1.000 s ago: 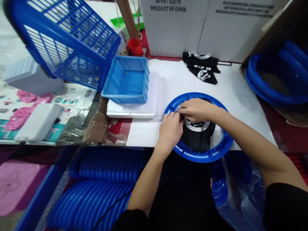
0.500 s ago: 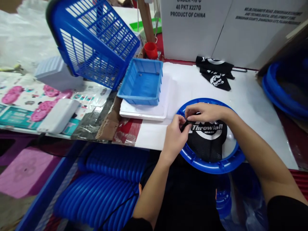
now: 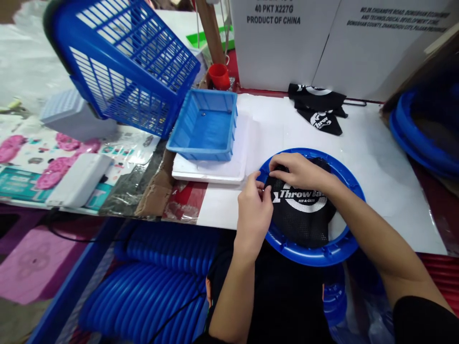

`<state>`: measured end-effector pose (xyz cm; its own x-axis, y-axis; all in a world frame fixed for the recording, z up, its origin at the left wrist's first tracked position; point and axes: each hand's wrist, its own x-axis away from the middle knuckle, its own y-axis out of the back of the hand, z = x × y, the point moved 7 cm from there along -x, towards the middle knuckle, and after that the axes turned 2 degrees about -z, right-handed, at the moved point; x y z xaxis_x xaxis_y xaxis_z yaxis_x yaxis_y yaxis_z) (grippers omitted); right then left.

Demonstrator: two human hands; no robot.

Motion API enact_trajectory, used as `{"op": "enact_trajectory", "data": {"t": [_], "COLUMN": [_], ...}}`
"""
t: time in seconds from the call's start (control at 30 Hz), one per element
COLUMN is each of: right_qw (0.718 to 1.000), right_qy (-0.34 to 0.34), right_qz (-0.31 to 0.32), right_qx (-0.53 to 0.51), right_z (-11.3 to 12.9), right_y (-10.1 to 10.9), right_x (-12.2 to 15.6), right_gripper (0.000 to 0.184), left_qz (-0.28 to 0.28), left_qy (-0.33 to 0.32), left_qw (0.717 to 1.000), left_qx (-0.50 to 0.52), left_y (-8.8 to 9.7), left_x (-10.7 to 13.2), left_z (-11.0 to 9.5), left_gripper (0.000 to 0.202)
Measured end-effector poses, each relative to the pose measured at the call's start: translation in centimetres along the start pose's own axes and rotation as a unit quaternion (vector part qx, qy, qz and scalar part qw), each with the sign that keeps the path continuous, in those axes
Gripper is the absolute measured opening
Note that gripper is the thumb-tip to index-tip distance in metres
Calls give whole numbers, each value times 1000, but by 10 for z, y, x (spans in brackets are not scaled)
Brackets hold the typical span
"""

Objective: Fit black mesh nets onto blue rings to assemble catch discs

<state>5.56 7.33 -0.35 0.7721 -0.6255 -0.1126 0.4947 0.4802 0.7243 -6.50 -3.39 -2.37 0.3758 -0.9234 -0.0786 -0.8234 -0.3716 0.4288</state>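
Note:
A blue plastic ring lies at the front of the white work surface, overhanging its edge. Inside it is a black mesh cloth with white "Throw Ball" print, covering most of the opening. At the ring's upper left, my right hand has thumb and fingertips pinched on the cloth's edge. My left hand is curled by the left rim, thumb and fingers closed at the cloth's left corner. The exact grip of its fingertips is partly hidden.
More printed black cloths lie by the white cartons. Left stand a light-blue tray on white foam, a blue basket and a red cup. Stacked blue rings sit below the table; another blue item is right.
The cloth is spread further left and flatter within the ring, showing more print. Both hands have shifted slightly left, and my left hand's fingers have loosened a little. The view has moved slightly.

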Motion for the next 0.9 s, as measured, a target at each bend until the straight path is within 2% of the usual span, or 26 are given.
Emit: {"op": "enact_trajectory", "data": {"t": [0.17,0.4,0.5,0.63,0.77,0.9], "right_qw": [999,999,999,999,999,1000], "right_qy": [9,-4,-3,-2,-4,-9], "right_qz": [-49,-37,-29,-33,-35,-23], "right_qx": [3,19,19,10,1,11], "right_z": [-5,-8,-6,-7,-8,-8], "right_y": [-7,-11,-11,-12,-12,-14], "right_x": [-2,-3,-3,-4,-4,-5], "right_gripper": [10,11,12,11,11,13], "left_qz": [-4,46,60,81,85,91], "left_qy": [-35,15,17,-32,-90,-98], "left_qw": [997,999,998,996,988,980], "left_qx": [-61,-5,6,-26,-94,-150], "left_y": [7,7,8,6,3,-2], "left_x": [-4,-11,-12,-10,-6,-4], "left_z": [0,14,15,9,1,-1], "left_gripper": [19,17,21,33,34,40]}}
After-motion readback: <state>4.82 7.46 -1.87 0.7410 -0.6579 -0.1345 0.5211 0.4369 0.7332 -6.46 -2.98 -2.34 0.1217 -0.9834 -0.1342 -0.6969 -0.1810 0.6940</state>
